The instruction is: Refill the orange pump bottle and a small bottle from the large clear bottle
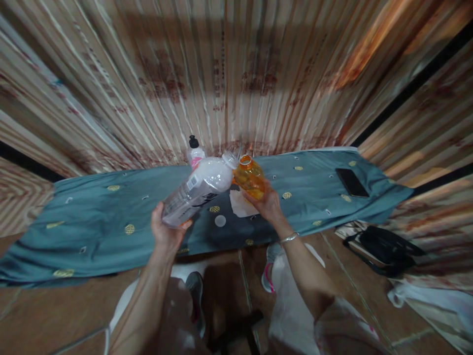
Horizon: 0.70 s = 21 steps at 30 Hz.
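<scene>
My left hand (168,229) grips the base of a large clear plastic bottle (197,190) with a printed label. It is tilted, its mouth pointing up and right, close to the orange bottle's mouth. Fingers of my right hand (269,202) wrap round a small translucent orange bottle (251,178), whose uncapped neck leans toward the clear bottle. Whether the two mouths touch I cannot tell. Below them on the cloth lie a pale flat piece (242,204), partly hidden by my right hand, and a round whitish disc (220,221), perhaps a cap.
Behind the clear bottle stands a white-and-pink bottle with a black top (194,150). A dark phone (352,182) lies on the right of the teal patterned cloth (99,212). Curtains (221,74) hang behind. On the floor at right are a black bag (384,246) and a white bag (436,301).
</scene>
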Each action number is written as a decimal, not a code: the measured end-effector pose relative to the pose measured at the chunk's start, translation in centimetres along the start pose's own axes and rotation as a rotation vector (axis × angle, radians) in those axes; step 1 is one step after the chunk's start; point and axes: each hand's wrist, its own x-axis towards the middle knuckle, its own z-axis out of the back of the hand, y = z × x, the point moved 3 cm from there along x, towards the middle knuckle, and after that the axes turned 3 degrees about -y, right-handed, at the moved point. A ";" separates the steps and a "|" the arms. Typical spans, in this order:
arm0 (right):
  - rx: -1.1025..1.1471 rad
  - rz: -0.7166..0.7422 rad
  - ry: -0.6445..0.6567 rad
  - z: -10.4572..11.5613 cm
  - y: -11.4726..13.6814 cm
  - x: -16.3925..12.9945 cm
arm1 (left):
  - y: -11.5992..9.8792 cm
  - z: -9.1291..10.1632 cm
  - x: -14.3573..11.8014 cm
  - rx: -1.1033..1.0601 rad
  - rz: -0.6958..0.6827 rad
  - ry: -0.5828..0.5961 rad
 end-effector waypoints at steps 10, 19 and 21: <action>-0.102 0.098 -0.027 -0.3 -0.6 0.4 | 0.4 -0.1 0.5 0.011 0.023 -0.030; -0.103 0.103 -0.049 0.1 -1.5 0.7 | 0.8 -0.3 0.7 0.063 0.056 -0.065; -0.103 0.100 -0.049 0.2 -1.7 0.7 | 1.0 -0.4 0.8 0.055 0.053 -0.063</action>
